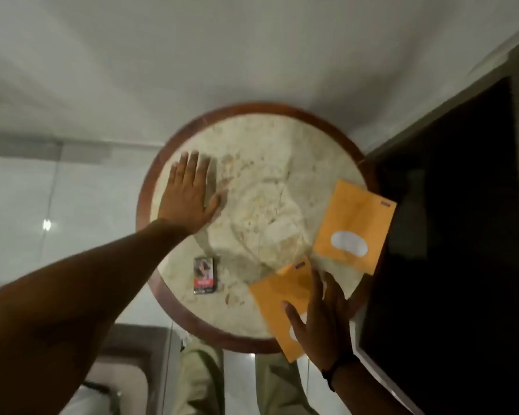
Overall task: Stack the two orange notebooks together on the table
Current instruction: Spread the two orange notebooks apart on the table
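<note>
On the left part of the round marble-topped table with a brown wooden rim (pixel 150 187), we see the left hand (pixel 186 196) lying flat, fingers spread, holding nothing. Toward the near edge sits a small dark printed box (pixel 204 275). Further right, the right hand (pixel 321 322) presses open-palmed on the near orange notebook (pixel 277 298), which overhangs the near rim. The far orange notebook (pixel 355 223) lies at the right edge, seemingly just apart from the first.
</note>
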